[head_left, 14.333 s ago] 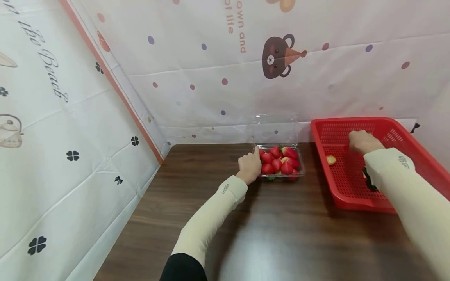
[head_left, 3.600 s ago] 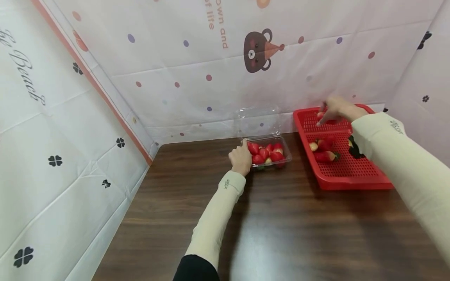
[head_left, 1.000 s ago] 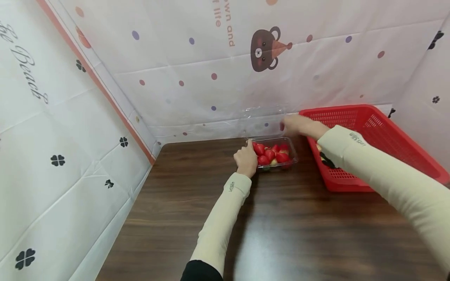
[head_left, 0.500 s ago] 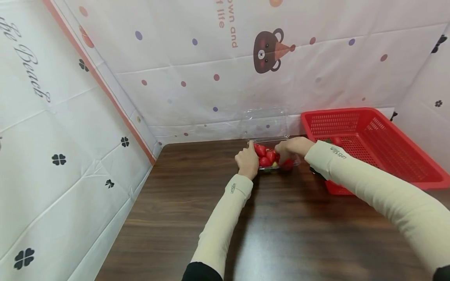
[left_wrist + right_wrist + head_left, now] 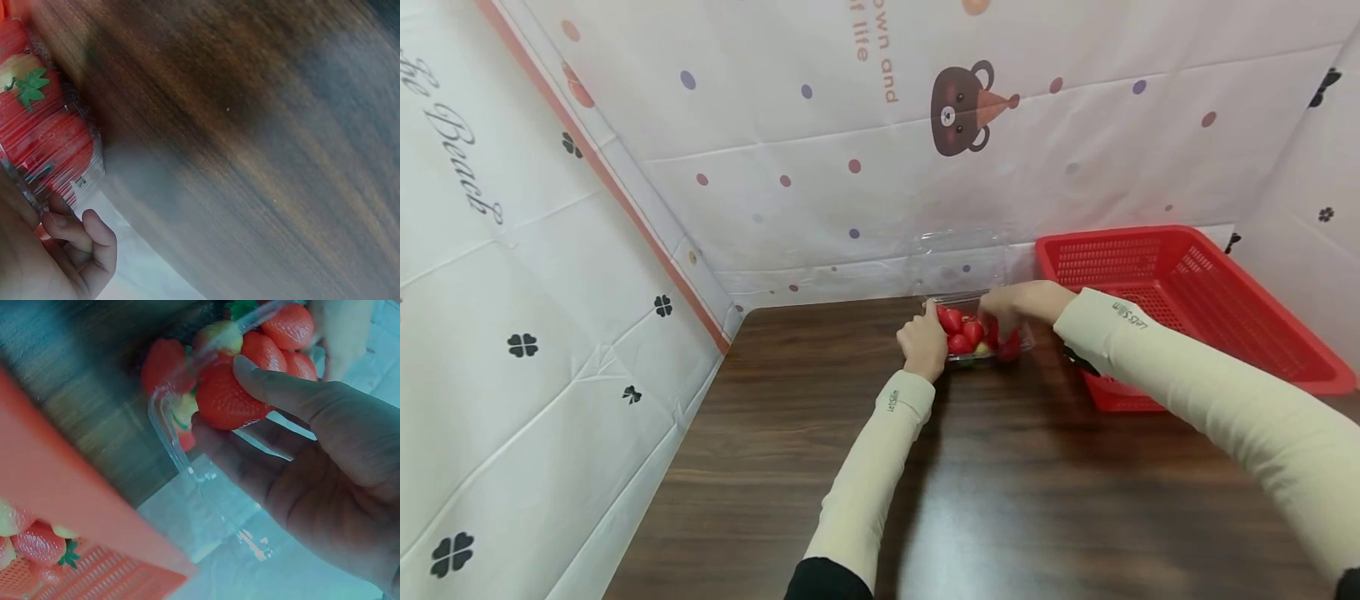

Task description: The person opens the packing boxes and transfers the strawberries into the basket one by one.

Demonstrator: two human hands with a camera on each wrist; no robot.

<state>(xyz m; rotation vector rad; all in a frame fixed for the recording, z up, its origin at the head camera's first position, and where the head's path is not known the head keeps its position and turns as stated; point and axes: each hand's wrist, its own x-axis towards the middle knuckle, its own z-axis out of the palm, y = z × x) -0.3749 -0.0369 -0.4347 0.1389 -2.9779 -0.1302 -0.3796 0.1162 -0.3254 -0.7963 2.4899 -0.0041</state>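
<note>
A clear plastic box (image 5: 1028, 340) of red strawberries (image 5: 958, 343) stands on the table against the back wall, its transparent lid (image 5: 958, 258) raised. My left hand (image 5: 922, 342) holds the box at its left side; in the left wrist view its curled fingers (image 5: 100, 240) are right at the box's end. Over the box's right part, my right hand (image 5: 1022, 302) reaches in from above. The right wrist view shows that hand (image 5: 312, 444) pinching a strawberry (image 5: 228, 400) between thumb and fingers. Other strawberries lie close around it.
A red perforated basket (image 5: 1210, 321) stands to the right of the box, partly behind the right forearm. Several strawberries (image 5: 40, 540) lie inside it. The dark wooden table (image 5: 1022, 483) meets a printed white sheet (image 5: 820, 208) at the back and left.
Earlier my right hand held a strawberry over the basket. It then moved left, down into the box, and now pinches a strawberry there. The left hand stayed at the box.
</note>
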